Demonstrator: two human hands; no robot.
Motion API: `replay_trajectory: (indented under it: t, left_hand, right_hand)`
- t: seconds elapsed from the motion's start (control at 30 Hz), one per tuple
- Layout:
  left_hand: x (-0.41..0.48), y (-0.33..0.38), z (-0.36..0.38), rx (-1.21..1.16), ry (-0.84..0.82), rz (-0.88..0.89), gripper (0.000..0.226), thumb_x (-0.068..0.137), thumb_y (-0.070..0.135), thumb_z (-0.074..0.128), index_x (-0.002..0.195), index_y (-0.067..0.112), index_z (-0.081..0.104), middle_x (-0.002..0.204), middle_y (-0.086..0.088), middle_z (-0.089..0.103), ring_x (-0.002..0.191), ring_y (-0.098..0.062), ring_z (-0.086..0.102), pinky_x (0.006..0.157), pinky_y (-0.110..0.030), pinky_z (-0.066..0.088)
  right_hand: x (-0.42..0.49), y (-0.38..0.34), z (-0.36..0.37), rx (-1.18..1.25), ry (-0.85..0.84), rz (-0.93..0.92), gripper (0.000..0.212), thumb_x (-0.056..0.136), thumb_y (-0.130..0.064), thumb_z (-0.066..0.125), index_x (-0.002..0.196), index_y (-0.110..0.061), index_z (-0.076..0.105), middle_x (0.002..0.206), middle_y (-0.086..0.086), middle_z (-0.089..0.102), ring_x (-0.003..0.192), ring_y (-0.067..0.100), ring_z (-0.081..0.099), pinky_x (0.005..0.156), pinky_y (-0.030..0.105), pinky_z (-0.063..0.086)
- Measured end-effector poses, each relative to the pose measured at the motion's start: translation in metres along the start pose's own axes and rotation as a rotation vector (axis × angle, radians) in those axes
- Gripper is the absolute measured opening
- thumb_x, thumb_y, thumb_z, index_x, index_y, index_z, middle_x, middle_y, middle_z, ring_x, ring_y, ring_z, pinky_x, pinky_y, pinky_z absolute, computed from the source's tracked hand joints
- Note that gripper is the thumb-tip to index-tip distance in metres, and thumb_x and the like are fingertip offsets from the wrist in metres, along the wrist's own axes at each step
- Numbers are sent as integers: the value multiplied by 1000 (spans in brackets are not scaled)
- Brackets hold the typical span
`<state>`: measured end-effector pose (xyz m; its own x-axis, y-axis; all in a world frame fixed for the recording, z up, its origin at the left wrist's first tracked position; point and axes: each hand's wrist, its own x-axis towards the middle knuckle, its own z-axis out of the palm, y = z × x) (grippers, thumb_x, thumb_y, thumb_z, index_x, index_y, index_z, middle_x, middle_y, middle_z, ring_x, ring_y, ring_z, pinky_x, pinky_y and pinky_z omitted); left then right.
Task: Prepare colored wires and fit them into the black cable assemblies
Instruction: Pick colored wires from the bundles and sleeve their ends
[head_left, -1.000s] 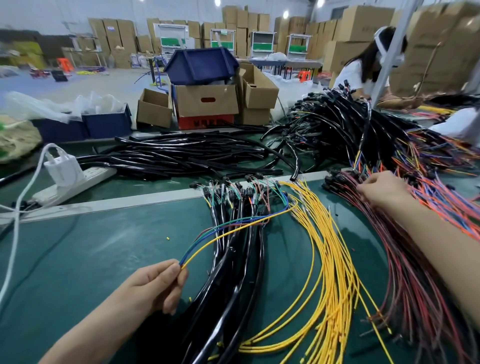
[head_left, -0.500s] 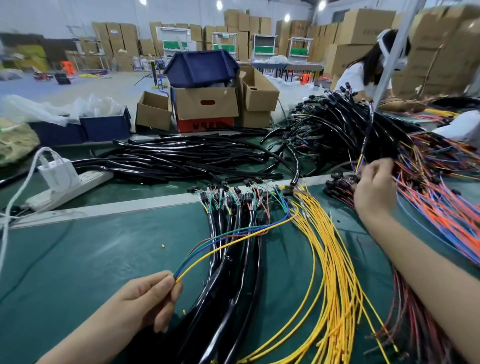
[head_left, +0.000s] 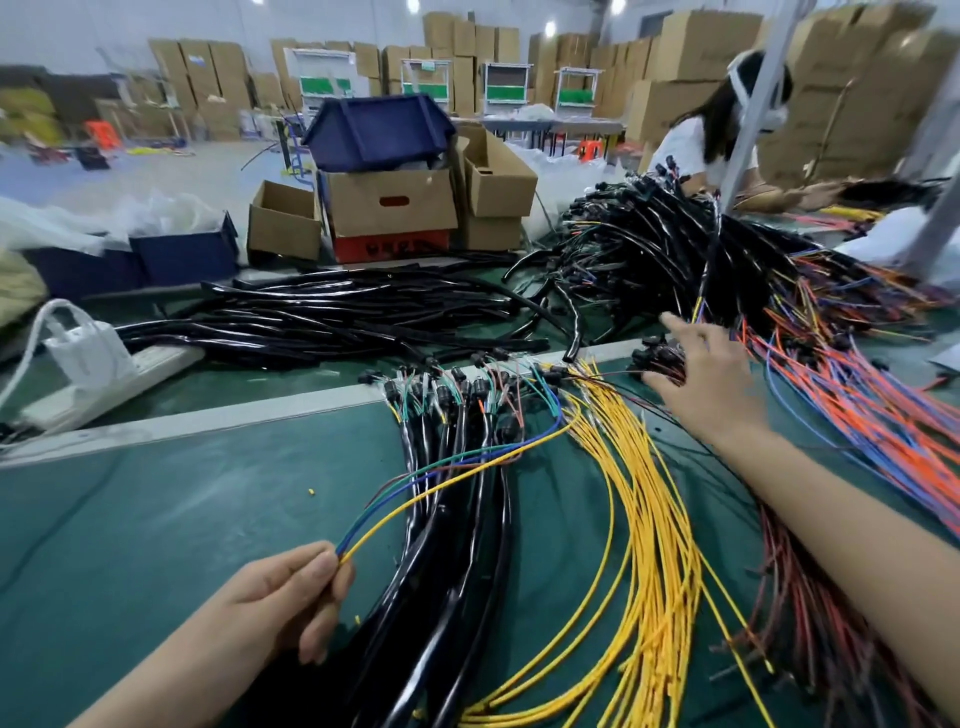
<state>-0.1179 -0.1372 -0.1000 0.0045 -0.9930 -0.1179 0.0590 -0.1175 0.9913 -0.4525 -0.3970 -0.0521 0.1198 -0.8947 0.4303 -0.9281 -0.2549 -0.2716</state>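
Fingers (head_left: 314, 565) of the left hand (head_left: 283, 603) pinch colored wires (head_left: 467, 464) — right hand (head_left: 711, 384) outstretched, fingers spread.

1. Warehouse vibe: cardboard boxes (head_left: 467, 47) stacked high along the white back wall (head_left: 78, 26).
2. Pale grey floor (head_left: 208, 171), bright ceiling lights (head_left: 413, 5).
3. Green-topped work table (head_left: 156, 519) up front, metal shelving (head_left: 506, 88) way behind.
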Motion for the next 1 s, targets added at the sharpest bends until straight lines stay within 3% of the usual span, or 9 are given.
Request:
replay_trajectory:
  t: [0.1,0.2,0.33,0.43,0.53,0.6,0.73,0.9,1.0]
  left_hand:
    - [-1,4,4,24,9,16,30,86,24,44,74,-3,49,47,-11,36,43,-17,36,47,-24,44]
    - [-5,7,7,58,26,13,29,85,25,44,73,-1,50,46,-11,37,43,-16,36,47,-23,43]
    - [-6,7,6,55,-7,-9,30,86,24,43,76,-3,49,47,-10,37,43,-16,36,47,-24,43]
    - [-5,8,3,99,-59,-7,31,87,25,41,76,-2,48,46,-9,39,43,-15,37,49,-25,38]
    - [-6,9,2,150,-71,-2,31,87,27,41,75,0,49,46,-9,41,45,-16,38,52,-28,35]
    - [-6,10,2,151,-78,-10,31,87,26,42,75,-1,49,46,-9,41,44,-17,38,52,-29,37]
    - [-6,13,4,135,-97,-25,30,87,25,42,75,-2,48,46,-10,40,43,-16,37,51,-27,37]
    - [-8,15,4,204,-104,-1,32,88,26,40,76,-3,47,48,-10,43,47,-18,39,51,-26,34]
    - [-7,17,4,220,-108,11,33,87,26,40,77,-5,47,48,-10,44,47,-17,39,50,-24,35]
  right_hand:
    - [8,-34,10,-40,-129,-191,31,91,-36,60,115,-18,65,119,9,61,114,28,51,96,39,43]
    - [13,-56,19,-62,-302,-102,26,93,-30,58,115,-18,64,118,11,61,107,31,57,86,38,48]
    - [25,-61,29,-146,-276,-54,25,93,-32,58,115,-22,64,113,9,64,102,30,59,77,35,47]
    - [32,-68,35,-50,-289,50,28,92,-41,58,102,-17,70,94,8,68,81,27,59,66,31,44]
    - [36,-77,46,-92,-324,96,22,90,-33,63,91,-11,68,89,8,67,87,28,61,78,35,49]
    - [40,-80,51,-96,-366,147,15,92,-25,60,84,-13,62,83,7,60,86,27,54,87,36,41]
    - [65,-67,28,521,-501,442,32,83,-14,72,109,2,63,103,16,64,86,23,52,80,34,41]
    - [87,-42,-25,856,-535,723,12,86,-23,65,76,-18,60,62,-8,66,66,12,49,78,25,39]
    - [98,-34,-45,973,-427,743,9,88,-22,54,78,-24,54,77,-11,66,71,12,45,75,26,36]
